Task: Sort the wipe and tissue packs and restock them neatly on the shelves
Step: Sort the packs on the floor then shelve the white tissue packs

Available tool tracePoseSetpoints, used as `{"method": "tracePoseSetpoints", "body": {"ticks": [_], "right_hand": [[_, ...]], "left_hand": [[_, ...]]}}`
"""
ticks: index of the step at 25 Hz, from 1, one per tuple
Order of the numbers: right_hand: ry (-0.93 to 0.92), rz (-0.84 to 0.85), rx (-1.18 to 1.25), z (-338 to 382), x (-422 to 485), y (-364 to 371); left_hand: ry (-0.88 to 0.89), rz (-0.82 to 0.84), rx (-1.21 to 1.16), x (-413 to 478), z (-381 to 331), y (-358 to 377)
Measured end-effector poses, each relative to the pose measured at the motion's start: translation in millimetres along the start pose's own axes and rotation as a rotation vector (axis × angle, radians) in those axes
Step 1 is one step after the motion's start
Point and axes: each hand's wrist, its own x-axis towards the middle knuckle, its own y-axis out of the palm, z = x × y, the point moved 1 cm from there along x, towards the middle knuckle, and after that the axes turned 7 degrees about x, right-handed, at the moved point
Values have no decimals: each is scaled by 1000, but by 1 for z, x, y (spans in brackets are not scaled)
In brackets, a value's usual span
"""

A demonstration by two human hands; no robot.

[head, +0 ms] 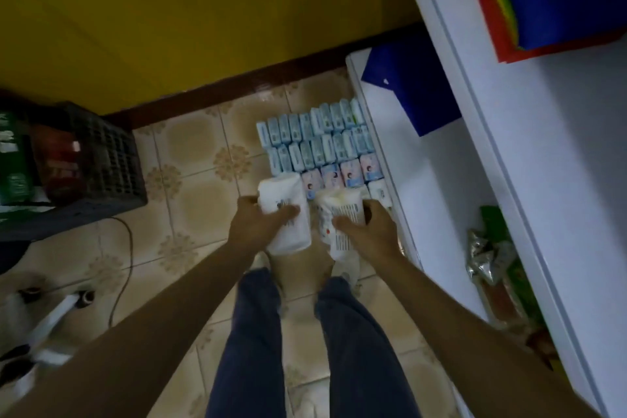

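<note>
The left white pack (284, 214) and the right white pack (339, 219) sit at the centre of the frame, one in each hand, held side by side and just apart above the tiled floor (200, 193). The left hand (254, 224) grips its pack from the left edge, thumb laid across the printed face and fingers hidden behind. The right hand (371, 229) clamps the other pack from its right edge in the same way, thumb on the face. Both hands are closed firmly round their packs, and neither has a finger free. Each pack's long axis runs roughly up and down the frame, the left one leaning a little toward the lower right. Directly above the hands lies the sorted block on the floor: rows of blue packs (312, 136) standing on edge, then a row of pink packs (341, 176) nearest the hands. Those rows run left to right, across the long axes of the held packs. The white shelf unit (437, 187) fills the right side of the frame, its edge just beside the right hand and well apart from the left. The right hand is therefore probably the one to place first if the packs go on the shelf. Joining the floor block would likely mean standing them on edge, as those packs stand.
</note>
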Motion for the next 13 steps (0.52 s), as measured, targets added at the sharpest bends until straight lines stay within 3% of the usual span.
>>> {"method": "tracePoseSetpoints", "body": {"ticks": [4,9,13], "right_hand": [[62,-99,-156,-72,72,30],[66,-86,-379,-198,182,80],[97,-87,-500,-278,276,123]], "left_hand": [[-91,5,126,106,74,56],[-81,-15,419,236,167,139],[-126,89,396,321,249,186]]}}
